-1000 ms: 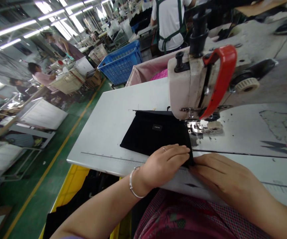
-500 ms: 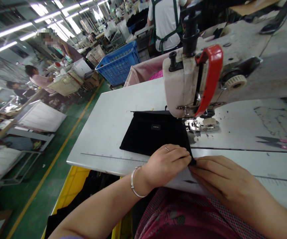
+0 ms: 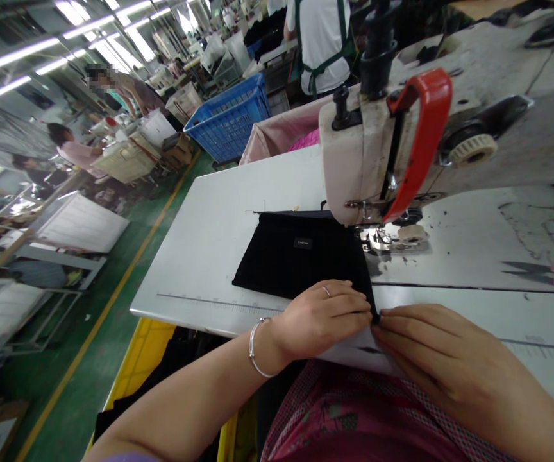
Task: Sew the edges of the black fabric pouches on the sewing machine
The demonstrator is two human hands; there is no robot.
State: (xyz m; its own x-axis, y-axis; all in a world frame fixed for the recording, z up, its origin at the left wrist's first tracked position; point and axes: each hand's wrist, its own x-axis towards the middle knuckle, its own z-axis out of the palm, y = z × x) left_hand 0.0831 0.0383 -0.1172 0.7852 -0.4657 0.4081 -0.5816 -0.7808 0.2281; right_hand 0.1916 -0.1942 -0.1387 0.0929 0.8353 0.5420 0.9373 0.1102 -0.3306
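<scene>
A black fabric piece [image 3: 277, 256] with a small label [image 3: 302, 243] lies on the white sewing table [image 3: 171, 256]. Its right edge runs up to the presser foot of the sewing machine [image 3: 349, 160]. My left hand [image 3: 322, 317] is closed over the fabric's near right corner, fingers together. Beside it, my right hand [image 3: 435, 346] pinches the same corner from the right, with its thumb hidden. The fingertips of both hands nearly meet there.
Pink-handled scissors [image 3: 546, 273] lie to the right of the machine. A yellow crate [image 3: 137, 350] with dark fabric stands below the table's left edge. Behind are a blue basket [image 3: 231, 119], a pink cloth-lined bin [image 3: 277, 135] and a person in a green apron [image 3: 322, 48].
The view has shifted slightly, so the machine appears a little further right. Both hands keep their hold on the fabric corner, and the fabric has hardly moved.
</scene>
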